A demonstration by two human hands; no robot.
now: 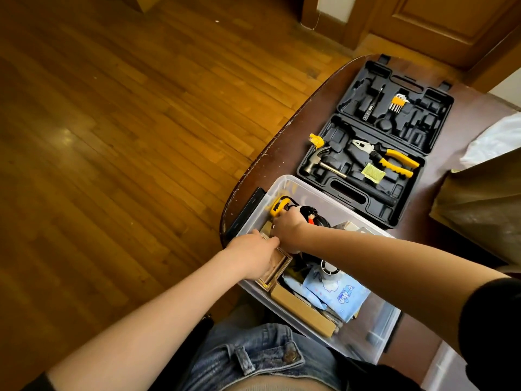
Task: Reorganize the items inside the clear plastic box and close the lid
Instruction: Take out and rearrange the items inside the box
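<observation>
Nearest, the clear plastic box (377, 337) sits open on the dark table (270, 153). Inside, the left hand (253, 256) rests on a small wooden box (277, 268); its fingers are hidden. The right hand (287, 225) curls beside a yellow tape measure (277, 207). Beyond lies an open black tool case (375, 142)

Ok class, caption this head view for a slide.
Both hands reach into the clear plastic box beside an open black tool case.

One clear plastic storage box (304, 187), one open black moulded tool case (363, 198), one steel claw hammer (321, 162), one pair of yellow-handled pliers (389, 159), one yellow-holdered set of hex keys (398, 103), two bare hands: left (251, 258), right (287, 230).
</observation>
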